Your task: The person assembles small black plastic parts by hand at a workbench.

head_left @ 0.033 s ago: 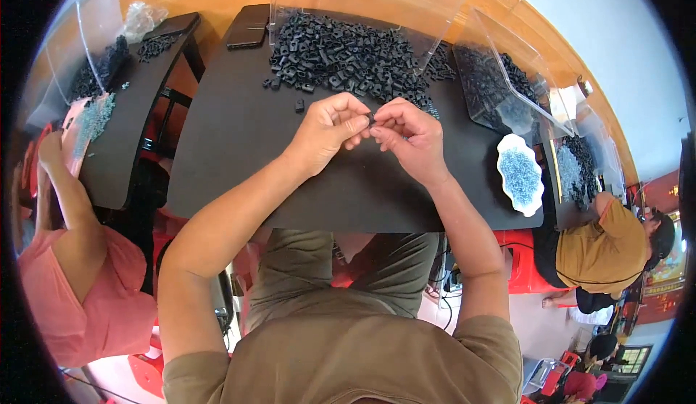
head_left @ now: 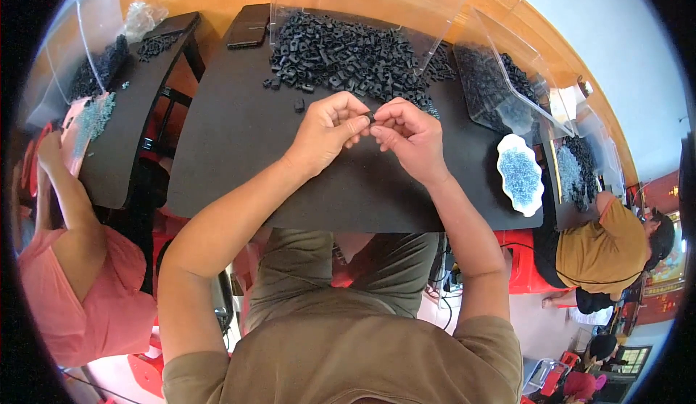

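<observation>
Over the middle of the dark table, my left hand (head_left: 328, 134) pinches a small black plastic piece (head_left: 371, 117) between thumb and fingers. My right hand (head_left: 412, 137) is closed in a pinch right against the piece's right side; whatever its fingertips hold is too small and hidden to make out. Just beyond both hands lies a large heap of similar black plastic pieces (head_left: 348, 52). One loose black piece (head_left: 299, 105) rests apart from the heap, beyond my left hand. To the right, a white scalloped dish (head_left: 537, 202) holds many tiny pale-blue translucent parts (head_left: 520, 175).
Clear plastic bins (head_left: 500, 63) with more black pieces stand at the back and right. A dark phone-like slab (head_left: 247, 35) lies at the back left. One person in pink (head_left: 94, 288) sits at the left table (head_left: 109, 175); another in brown (head_left: 602, 252) sits at the right.
</observation>
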The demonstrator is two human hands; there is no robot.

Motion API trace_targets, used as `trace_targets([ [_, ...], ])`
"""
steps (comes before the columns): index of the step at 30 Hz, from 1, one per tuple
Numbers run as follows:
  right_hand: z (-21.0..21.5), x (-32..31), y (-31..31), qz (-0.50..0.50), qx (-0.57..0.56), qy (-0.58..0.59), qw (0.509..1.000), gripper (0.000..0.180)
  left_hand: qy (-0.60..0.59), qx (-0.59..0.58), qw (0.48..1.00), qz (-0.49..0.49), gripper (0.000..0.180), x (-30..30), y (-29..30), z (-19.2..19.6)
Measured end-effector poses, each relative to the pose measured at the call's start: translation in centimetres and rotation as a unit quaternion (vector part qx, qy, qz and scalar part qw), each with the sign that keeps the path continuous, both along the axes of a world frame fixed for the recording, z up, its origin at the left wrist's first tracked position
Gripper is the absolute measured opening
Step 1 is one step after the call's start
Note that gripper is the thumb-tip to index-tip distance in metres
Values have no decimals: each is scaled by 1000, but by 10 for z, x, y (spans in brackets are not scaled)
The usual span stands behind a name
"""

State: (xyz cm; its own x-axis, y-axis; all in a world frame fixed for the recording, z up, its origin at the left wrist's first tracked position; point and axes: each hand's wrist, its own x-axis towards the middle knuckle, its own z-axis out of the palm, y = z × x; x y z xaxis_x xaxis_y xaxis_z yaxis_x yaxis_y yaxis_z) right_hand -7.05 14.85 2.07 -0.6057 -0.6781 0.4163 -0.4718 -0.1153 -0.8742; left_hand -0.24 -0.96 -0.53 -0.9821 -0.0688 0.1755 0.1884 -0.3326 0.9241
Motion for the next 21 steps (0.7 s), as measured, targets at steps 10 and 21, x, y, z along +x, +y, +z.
trace_targets([
  [10, -6, -1, 0, 5, 11, -75, 997, 11, 155, -305, 910, 235, 10, 5, 11, 7],
  [21, 11, -22, 14, -157, 47, -32, 986, 9, 1, -12, 998, 53, 10, -2, -1, 3],
])
